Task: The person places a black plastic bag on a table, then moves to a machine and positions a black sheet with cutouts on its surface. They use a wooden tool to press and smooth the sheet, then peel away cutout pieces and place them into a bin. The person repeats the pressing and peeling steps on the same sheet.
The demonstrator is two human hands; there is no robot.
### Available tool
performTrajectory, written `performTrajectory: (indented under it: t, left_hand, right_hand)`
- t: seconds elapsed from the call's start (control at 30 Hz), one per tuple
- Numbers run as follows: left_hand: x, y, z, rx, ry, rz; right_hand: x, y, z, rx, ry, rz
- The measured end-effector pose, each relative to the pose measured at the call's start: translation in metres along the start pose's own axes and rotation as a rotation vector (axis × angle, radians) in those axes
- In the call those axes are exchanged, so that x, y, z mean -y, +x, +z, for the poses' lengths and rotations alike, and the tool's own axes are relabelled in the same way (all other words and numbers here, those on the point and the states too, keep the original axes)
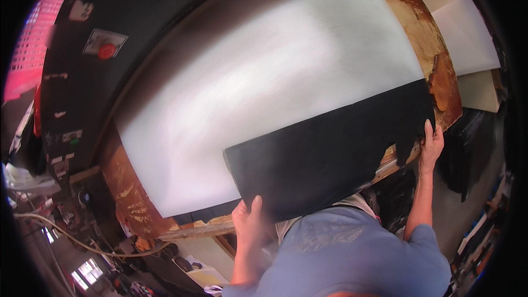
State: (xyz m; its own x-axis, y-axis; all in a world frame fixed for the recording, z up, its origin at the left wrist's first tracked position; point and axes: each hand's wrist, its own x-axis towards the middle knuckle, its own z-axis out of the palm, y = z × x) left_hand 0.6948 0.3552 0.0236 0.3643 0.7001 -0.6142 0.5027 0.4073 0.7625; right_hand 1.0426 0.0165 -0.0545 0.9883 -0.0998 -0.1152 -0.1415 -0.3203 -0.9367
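hiding some brown board [410, 8] beside white sheet [247, 88], a black sheet [316, 154] fills both hands [247, 217] [431, 147].

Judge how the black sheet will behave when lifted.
The black sheet is probably light for its breadth, as its edges look thin. It seems likely to flex yet hold some shape, its far edge running nearly straight. The narrow tab at its near edge may catch.

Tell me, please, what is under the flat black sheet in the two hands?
A large, glossy white sheet passes beneath its upper and left edges; worn brown wood shows through a notch at its lower right. What lies under its middle is covered.
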Motion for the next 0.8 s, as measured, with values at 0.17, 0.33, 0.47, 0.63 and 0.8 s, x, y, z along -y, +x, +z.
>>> performTrajectory:
  t: [0.17, 0.33, 0.47, 0.63, 0.8]
  left_hand:
    - [-0.020, 0.002, -0.019, -0.137, 0.136, 0.153]
    - [-0.064, 0.042, -0.051, -0.283, 0.021, 0.441]
    - [-0.057, 0.119, -0.029, -0.429, 0.142, 0.546]
    - [-0.021, 0.160, -0.006, -0.611, 0.179, 0.771]
    - [-0.019, 0.161, -0.012, -0.604, 0.149, 0.820]
  right_hand:
    - [0.045, 0.000, 0.005, 0.061, -0.014, -0.269]
    - [0.132, 0.014, 0.030, 0.108, 0.123, -0.256]
    - [0.119, 0.056, 0.116, 0.049, -0.359, -0.511]
    - [0.046, 0.080, 0.175, 0.085, -0.801, -0.946]
    - [0.041, 0.084, 0.172, 0.095, -0.771, -0.924]
